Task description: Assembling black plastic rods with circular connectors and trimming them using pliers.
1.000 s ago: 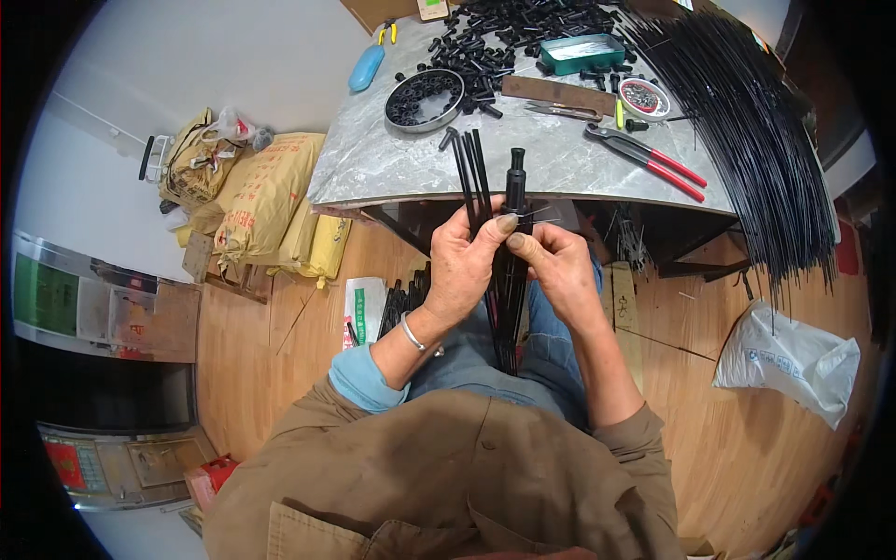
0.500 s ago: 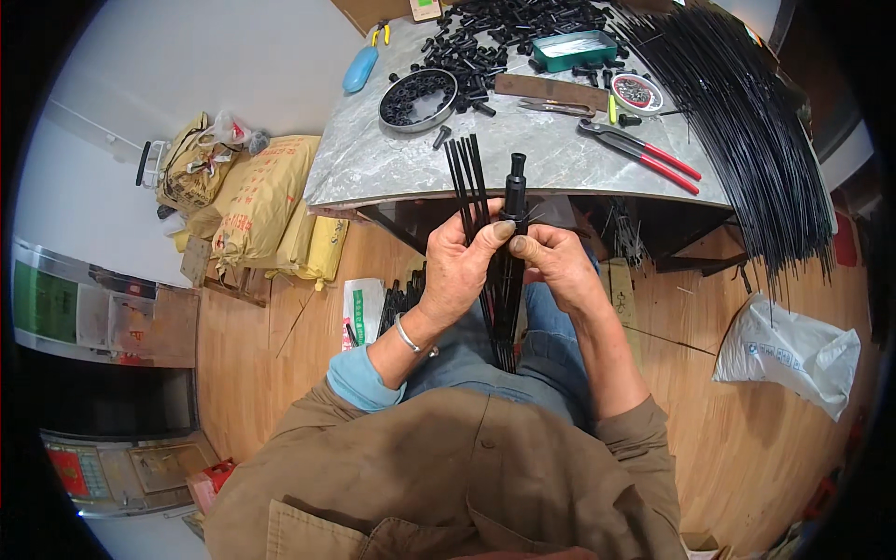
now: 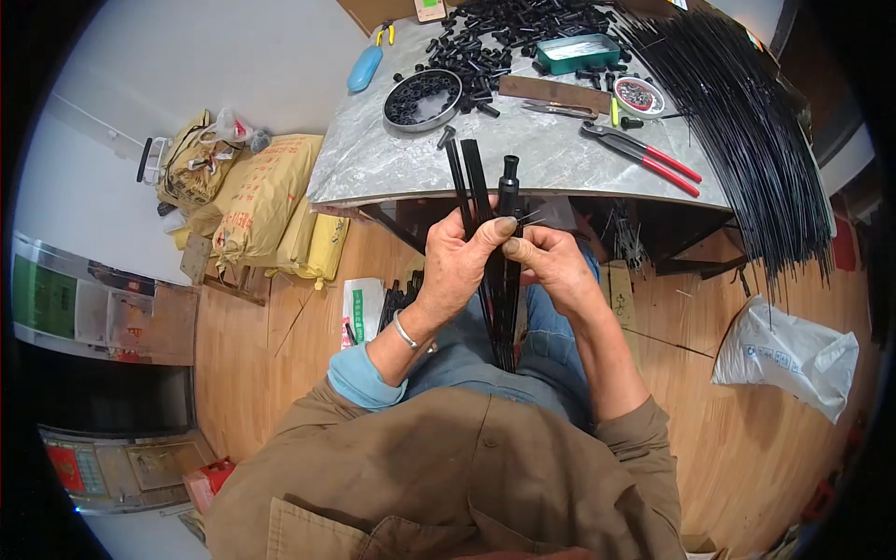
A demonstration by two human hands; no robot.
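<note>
My left hand point(image 3: 459, 261) is closed around several thin black rods point(image 3: 476, 177) that fan upward between its fingers. Its thumb presses against a stepped black tubular fitting point(image 3: 508, 184) with a flared top, held upright beside the rods. Below the grip, the lower rod ends point(image 3: 505, 350) reach down toward my lap. My right hand point(image 3: 558, 271) pinches with thumb and forefinger just under the fitting, at a black rod there; the fingertips partly hide the contact. A thin pin-like piece point(image 3: 531, 217) sticks out sideways from the fitting, above my right fingers.
On the grey tabletop point(image 3: 373, 159) lie loose black fittings point(image 3: 495, 28), a round tin point(image 3: 423, 100), a green box point(image 3: 577, 54), a wooden strip point(image 3: 555, 91), a small dish point(image 3: 638, 97) and red-handled pincers point(image 3: 644, 159). Long black rods point(image 3: 747, 131) overhang the right edge. A white bag point(image 3: 784, 359) sits on the floor.
The rods in my left hand have bunched closer together. The fitting has shifted slightly left and down. Both hands keep nearly the same place and grip.
</note>
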